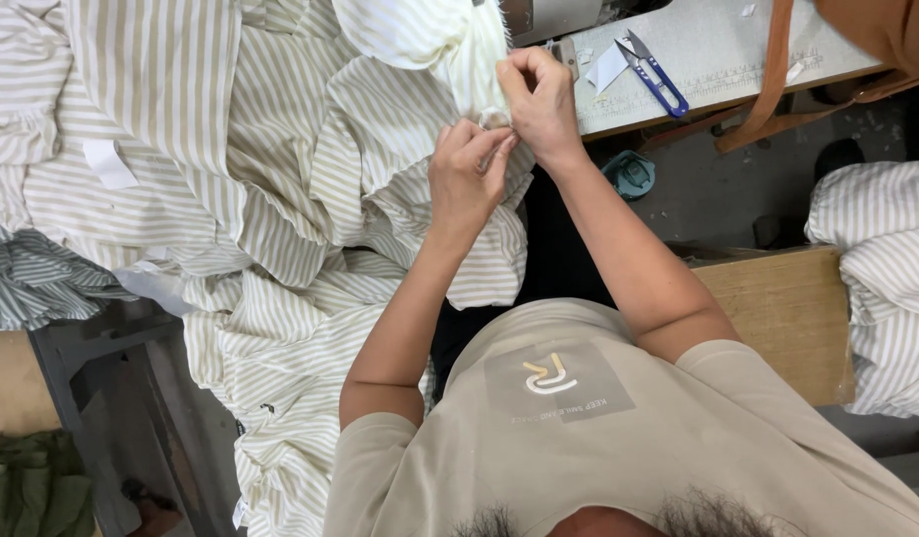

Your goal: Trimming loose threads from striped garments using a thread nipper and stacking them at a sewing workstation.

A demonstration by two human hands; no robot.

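Sewing workroom, seen from above: a grey counter (718, 50) runs along the top right, with a dark floor below it. Both hands meet at one point on the striped fabric (280, 149), a cream and beige cloth heaped over the left half of the view. The left hand (467, 179) has its grip clamped on a small fold of that cloth, fingertips pinched together. The right hand (541, 104) grips the same fold from above, fingers closed on it, touching the left fingertips. The held fold lies just beside the counter's near edge. On the counter, well apart from the hands, lie blue-handled thread snips (653, 70) and a small white paper scrap (606, 68). A brown strap (772, 70) crosses the counter's right end. A second striped bundle (877, 288) sits at far right beside a wooden board (787, 308).
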